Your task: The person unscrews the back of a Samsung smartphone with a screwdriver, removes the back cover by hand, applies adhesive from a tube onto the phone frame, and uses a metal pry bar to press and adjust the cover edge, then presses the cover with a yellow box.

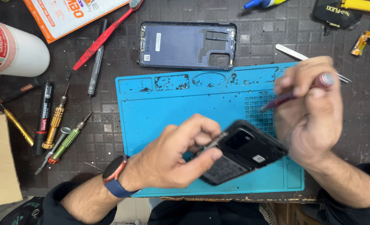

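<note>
I note the left hand (174, 156) pinching the opened phone (241, 152) by its edges; right hand (310, 110) clamps a screwdriver (293, 93). Light, rigid, fragile: grip the frame only.

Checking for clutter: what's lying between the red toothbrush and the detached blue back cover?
In the head view, nothing: only bare dark bench mat separates the red toothbrush from the back cover.

Blue mat (160, 108), seemingly maroon screwdriver (291, 96)
</note>
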A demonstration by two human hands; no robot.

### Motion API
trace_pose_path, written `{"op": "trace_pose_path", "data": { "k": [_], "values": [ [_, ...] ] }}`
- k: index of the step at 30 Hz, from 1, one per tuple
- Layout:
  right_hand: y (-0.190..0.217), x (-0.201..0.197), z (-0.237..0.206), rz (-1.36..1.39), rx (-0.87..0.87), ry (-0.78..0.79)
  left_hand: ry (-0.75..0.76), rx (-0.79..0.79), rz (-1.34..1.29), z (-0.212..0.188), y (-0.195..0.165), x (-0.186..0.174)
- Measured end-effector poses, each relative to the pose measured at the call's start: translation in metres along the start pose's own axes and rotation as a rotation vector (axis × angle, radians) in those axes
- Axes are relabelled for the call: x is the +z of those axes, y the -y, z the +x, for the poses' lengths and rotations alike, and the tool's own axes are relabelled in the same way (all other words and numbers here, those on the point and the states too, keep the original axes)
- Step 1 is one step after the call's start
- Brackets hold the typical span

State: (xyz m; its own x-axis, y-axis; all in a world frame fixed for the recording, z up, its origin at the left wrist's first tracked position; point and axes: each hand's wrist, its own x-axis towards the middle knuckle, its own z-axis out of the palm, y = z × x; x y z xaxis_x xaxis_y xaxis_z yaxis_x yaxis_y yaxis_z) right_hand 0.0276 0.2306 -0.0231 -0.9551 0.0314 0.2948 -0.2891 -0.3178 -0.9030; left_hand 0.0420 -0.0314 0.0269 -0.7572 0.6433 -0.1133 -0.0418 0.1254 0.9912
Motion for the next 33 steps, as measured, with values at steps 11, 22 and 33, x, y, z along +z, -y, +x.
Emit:
{"op": "trace_pose_path", "data": {
  "k": [11, 22, 33],
  "values": [
    [0.003, 0.005, 0.008, -0.288, 0.157, 0.119, 0.150, -0.003, 0.032, 0.003, 0.004, 0.009],
    [-0.003, 0.021, 0.010, -0.340, 0.292, 0.248, 0.155, -0.019, 0.024, 0.002, 0.008, 0.005],
    [-0.006, 0.019, 0.007, -0.347, 0.289, 0.228, 0.143, 0.008, 0.024, 0.001, 0.015, 0.005]
  ]
}}
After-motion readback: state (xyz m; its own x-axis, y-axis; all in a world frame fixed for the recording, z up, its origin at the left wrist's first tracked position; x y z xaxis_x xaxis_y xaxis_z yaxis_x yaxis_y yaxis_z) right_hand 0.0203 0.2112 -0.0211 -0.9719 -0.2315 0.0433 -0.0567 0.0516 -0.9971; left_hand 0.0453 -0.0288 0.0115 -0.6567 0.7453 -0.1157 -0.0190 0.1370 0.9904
